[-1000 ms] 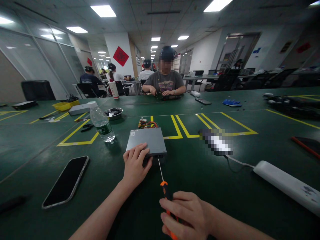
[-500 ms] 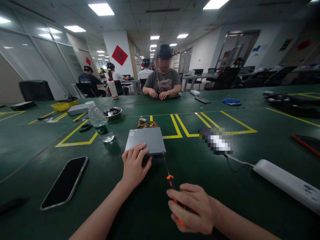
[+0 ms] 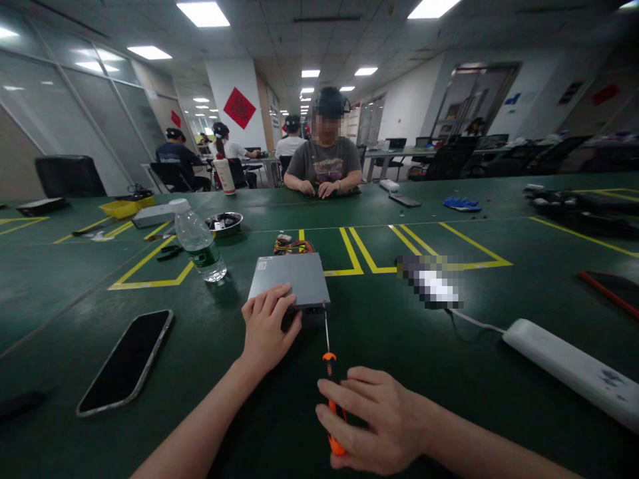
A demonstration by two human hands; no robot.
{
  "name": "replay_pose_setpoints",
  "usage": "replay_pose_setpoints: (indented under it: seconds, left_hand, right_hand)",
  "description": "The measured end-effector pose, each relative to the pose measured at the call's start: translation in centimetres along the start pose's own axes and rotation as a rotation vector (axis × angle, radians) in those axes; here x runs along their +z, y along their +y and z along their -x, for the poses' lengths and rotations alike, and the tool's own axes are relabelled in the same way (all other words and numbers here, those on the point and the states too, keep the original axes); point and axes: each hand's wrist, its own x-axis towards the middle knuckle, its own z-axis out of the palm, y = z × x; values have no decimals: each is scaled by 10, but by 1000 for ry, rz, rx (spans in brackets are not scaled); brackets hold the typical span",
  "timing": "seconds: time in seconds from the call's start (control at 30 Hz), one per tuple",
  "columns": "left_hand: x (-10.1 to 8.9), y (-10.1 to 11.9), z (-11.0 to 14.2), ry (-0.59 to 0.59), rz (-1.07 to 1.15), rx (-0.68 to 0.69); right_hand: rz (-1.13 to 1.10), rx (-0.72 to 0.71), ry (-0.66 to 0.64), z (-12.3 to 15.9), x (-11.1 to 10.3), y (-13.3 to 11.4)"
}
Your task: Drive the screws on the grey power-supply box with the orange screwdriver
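A grey metal power supply unit (image 3: 294, 274) lies flat on the green table, with a bundle of coloured wires (image 3: 293, 245) behind it. My left hand (image 3: 267, 327) grips its near left side, fingers over the top and thumb at the front edge. In my right hand (image 3: 372, 418) is an orange and black screwdriver (image 3: 329, 367), held by the handle. Its shaft points away from me, and the tip meets the unit's front face near the right corner. Whether the tip sits in a screw is too small to tell.
A water bottle (image 3: 198, 245) and a phone (image 3: 127, 362) are on the left, a metal bowl (image 3: 224, 225) beyond. To the right lie a blurred-out device (image 3: 432, 283) and a white power strip (image 3: 569, 372). A person (image 3: 324, 156) sits opposite.
My right hand has swung the screwdriver handle to the left, so the shaft stands straighter to the unit's front. The left hand and the unit have stayed in place.
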Motion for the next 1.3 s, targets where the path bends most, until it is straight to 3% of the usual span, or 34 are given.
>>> replay_pose_setpoints:
  seconds: [0.23,0.47,0.67,0.77,0.9,1.17,1.3]
  left_hand:
    - [1,-1,0,20,-16,26]
    - [1,-1,-1,27,-30,33]
    - [2,-2,-1,41,-32,47]
    - [2,-2,-1,41,-28,47]
    - [2,-1,-1,34,-28,41]
    - [1,-1,0,-15,8,-10]
    - [0,0,0,-21,-1,-13]
  right_hand:
    - [-15,74,120,11,12,1]
    - [-55,66,-15,7,3,1]
    - [-53,108,103,9,10,-2]
    - [-86,161,32,4,6,-3]
    - [-56,123,-48,-3,-1,-3]
    - [-74,116,82,-1,5,-4]
    - [-86,165,44,-4,3,-4]
